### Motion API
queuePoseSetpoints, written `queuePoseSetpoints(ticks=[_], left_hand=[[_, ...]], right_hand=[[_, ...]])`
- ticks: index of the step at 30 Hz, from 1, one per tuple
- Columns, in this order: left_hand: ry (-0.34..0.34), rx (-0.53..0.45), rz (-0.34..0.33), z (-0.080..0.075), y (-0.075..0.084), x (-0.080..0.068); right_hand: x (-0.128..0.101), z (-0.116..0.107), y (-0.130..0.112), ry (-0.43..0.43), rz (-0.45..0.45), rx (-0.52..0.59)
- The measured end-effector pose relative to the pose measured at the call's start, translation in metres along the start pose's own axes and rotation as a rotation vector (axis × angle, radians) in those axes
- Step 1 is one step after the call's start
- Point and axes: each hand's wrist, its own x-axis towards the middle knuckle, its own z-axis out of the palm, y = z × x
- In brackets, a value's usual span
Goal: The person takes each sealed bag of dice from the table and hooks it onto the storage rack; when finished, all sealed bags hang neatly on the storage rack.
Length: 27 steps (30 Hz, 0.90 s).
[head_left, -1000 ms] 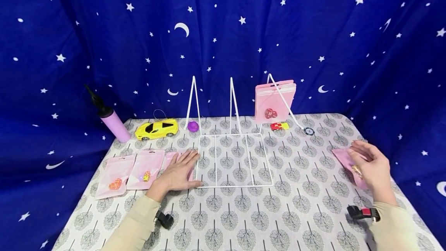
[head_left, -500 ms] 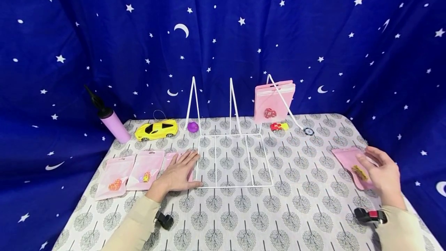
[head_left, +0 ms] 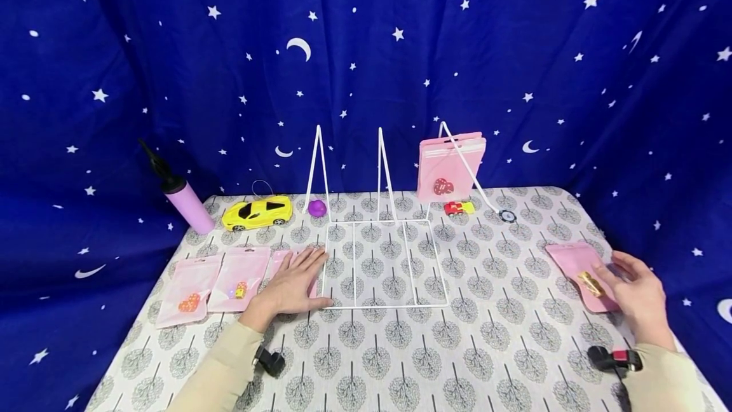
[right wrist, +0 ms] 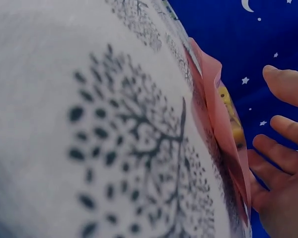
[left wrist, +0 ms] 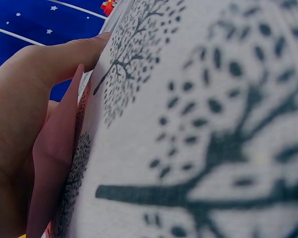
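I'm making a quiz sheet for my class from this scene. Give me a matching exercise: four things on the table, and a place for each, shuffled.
Things:
1. yellow toy car
2. purple ball
3. pink pouch with red dice
4. pink pouch with gold item

Places:
A. propped upright against the white wire rack
B. by the right hand
C. beside the lilac bottle
D. at the rack's far-left foot

Pairs: 1-C, 2-D, 3-A, 4-B

Glossy plastic pouch (head_left: pixel 581 273); matt printed cloth table cover (head_left: pixel 503 342); white wire rack (head_left: pixel 382 253).
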Motion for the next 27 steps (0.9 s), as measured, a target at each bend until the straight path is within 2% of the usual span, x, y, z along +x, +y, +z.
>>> queuePoseSetpoints(ticks=[7, 10, 15, 19, 27], left_hand=[[0.008, -0.007, 0.005, 0.0, 0.0003, -0.0004], [0.012, -0.008, 0.005, 0.0002, 0.0001, -0.0003], [0.015, -0.006, 0.005, 0.0001, 0.0003, -0.0004], [-0.003, -0.001, -0.008, 0.0001, 0.0006, -0.0002], [0.006, -0.014, -0.005, -0.0002, 0.001, 0.0001]], right_hand=[[0.0013, -0.0022, 0.0051, 0.034, -0.033, 0.017], [0.0021, -0.0034, 0.0055, 0.038, -0.034, -0.082], [0.0034, -0.0047, 0.0039, -0.023, -0.033, -0.244], [0.0038, -0.0054, 0.002, -0.08, -0.044, -0.299], [0.0059, -0.0042, -0.0014, -0.113, -0.05, -0.372]])
